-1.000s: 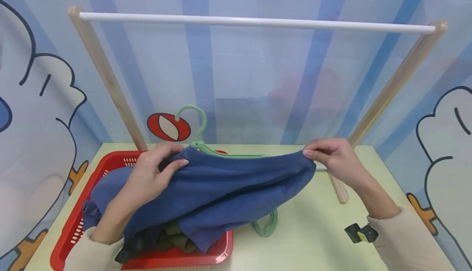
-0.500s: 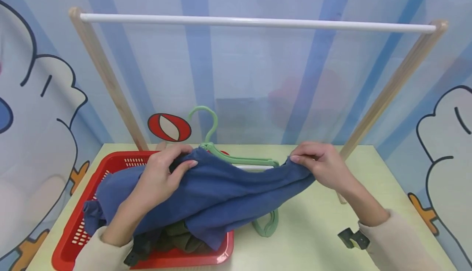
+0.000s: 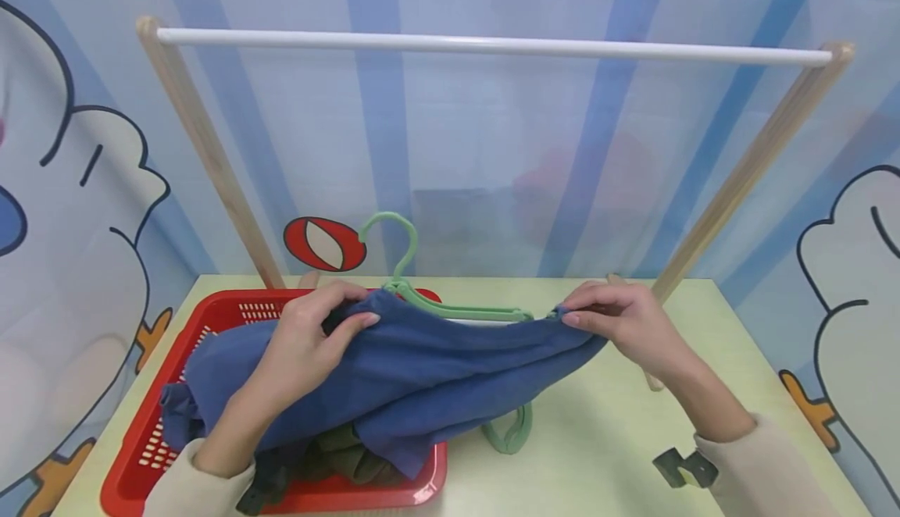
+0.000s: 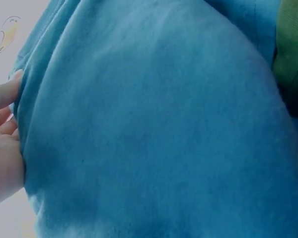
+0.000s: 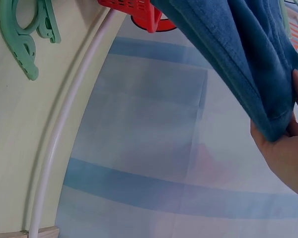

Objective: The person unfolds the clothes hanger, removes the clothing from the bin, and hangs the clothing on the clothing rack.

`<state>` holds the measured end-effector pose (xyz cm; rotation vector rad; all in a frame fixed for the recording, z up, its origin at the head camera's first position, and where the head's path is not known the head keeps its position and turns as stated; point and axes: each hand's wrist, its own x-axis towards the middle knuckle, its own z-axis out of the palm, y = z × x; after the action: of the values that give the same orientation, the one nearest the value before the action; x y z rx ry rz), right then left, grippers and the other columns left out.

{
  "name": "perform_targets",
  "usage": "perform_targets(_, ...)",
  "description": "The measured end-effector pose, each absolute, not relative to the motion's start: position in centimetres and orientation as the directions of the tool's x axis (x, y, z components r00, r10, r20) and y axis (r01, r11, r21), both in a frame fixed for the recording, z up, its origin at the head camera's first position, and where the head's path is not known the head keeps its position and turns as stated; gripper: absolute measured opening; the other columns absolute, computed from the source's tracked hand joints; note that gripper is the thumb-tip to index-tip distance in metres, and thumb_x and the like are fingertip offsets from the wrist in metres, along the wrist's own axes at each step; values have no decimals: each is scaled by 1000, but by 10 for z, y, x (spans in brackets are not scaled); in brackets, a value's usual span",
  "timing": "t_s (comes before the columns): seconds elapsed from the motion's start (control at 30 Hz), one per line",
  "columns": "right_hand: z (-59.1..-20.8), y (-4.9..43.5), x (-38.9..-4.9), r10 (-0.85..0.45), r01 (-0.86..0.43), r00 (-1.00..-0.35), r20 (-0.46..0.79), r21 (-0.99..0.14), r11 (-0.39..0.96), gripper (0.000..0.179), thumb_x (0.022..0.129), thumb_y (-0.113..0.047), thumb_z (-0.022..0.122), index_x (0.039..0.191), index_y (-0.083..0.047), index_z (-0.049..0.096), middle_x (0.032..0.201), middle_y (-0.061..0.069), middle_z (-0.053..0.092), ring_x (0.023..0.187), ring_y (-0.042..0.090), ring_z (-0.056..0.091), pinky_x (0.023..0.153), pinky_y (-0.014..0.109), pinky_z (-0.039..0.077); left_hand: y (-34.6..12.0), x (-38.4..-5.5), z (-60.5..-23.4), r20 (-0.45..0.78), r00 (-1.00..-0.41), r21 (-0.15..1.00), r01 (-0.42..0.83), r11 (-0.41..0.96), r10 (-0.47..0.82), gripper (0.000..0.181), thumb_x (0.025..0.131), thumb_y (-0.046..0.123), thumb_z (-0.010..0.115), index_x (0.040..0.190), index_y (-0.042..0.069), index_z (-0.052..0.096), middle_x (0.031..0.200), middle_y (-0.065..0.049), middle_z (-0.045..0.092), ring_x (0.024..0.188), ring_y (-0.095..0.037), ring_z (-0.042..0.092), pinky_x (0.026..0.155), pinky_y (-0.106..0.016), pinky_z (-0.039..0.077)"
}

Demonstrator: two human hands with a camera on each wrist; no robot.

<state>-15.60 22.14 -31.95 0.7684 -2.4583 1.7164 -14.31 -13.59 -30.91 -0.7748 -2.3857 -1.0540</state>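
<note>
A blue garment (image 3: 429,369) is stretched sideways between my two hands, its left part lying over the red basket. My left hand (image 3: 309,345) pinches its upper edge beside the neck of a light green hanger (image 3: 478,313). That hanger's hook points up, and its arm runs along the garment's edge; the rest is hidden by the cloth. At the other corner my right hand (image 3: 633,322) pinches the edge near the hanger arm's right end. In the right wrist view the garment's corner (image 5: 273,119) is between thumb and fingers. Cloth fills most of the left wrist view.
The red basket (image 3: 422,495) also has dark green cloth (image 3: 344,454) in it. Another green hanger (image 3: 512,447) lies on the pale table (image 3: 576,454), partly covered. Behind stands a rack with a white top rod (image 3: 492,46) and wooden posts, before a printed backdrop.
The right hand has moved inward to the left, so the garment's edge sags more. The left hand and hanger have shifted slightly right and a little lower.
</note>
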Motion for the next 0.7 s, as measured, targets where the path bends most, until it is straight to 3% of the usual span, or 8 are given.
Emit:
perform_targets(0.43, -311, 209, -157, -259, -451, -889, 379, -823, 345, 6, 79, -1, 69, 84, 1, 71, 87, 0, 67, 91, 11, 59, 72, 23, 50, -131, -143, -306, 638, -711, 492, 673, 552, 297, 27, 72, 0, 74, 97, 2, 65, 91, -6, 65, 80, -17, 62, 72, -37, 52)
perform_targets(0.7, -303, 199, -158, -288, -495, -864, 414, -802, 334, 7, 79, 0, 68, 85, -1, 72, 85, 2, 67, 87, 12, 60, 70, 23, 50, -130, -140, -301, 644, -699, 470, 682, 560, 311, 26, 72, 1, 74, 97, 2, 65, 91, -6, 65, 80, -18, 61, 72, -37, 52)
